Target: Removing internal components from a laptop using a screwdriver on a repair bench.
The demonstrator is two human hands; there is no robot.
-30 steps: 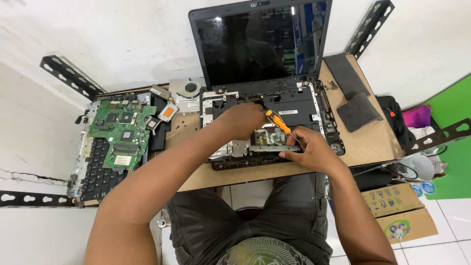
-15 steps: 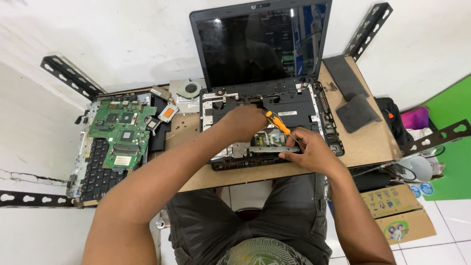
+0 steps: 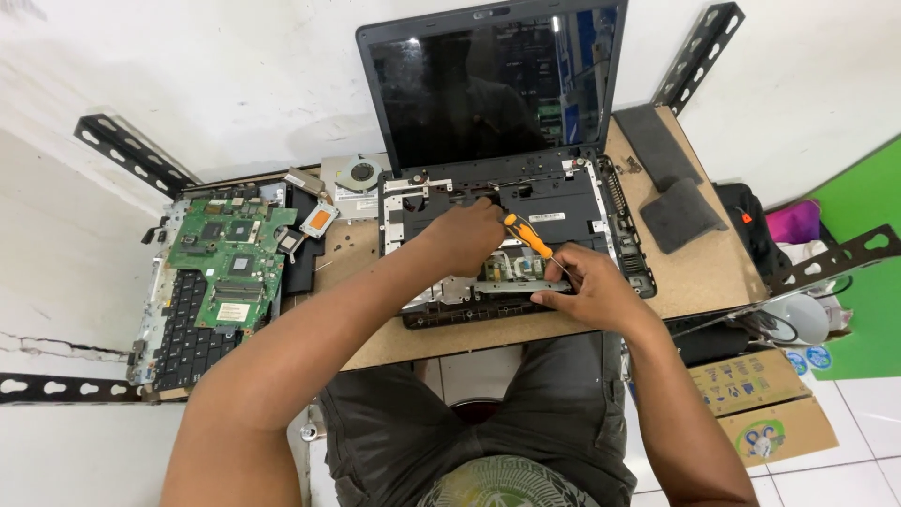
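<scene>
Your right hand (image 3: 587, 286) grips the orange-handled screwdriver (image 3: 528, 236), tip down just beside your closed left hand (image 3: 466, 237), which presses on the opened black laptop base (image 3: 563, 202) beneath both.

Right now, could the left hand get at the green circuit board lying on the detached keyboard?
Probably yes: the left hand rests on the opened black laptop base, and the green circuit board lies uncovered to its left, nothing between.

White wall (image 3: 235, 75), tiled floor (image 3: 863, 451)
</scene>
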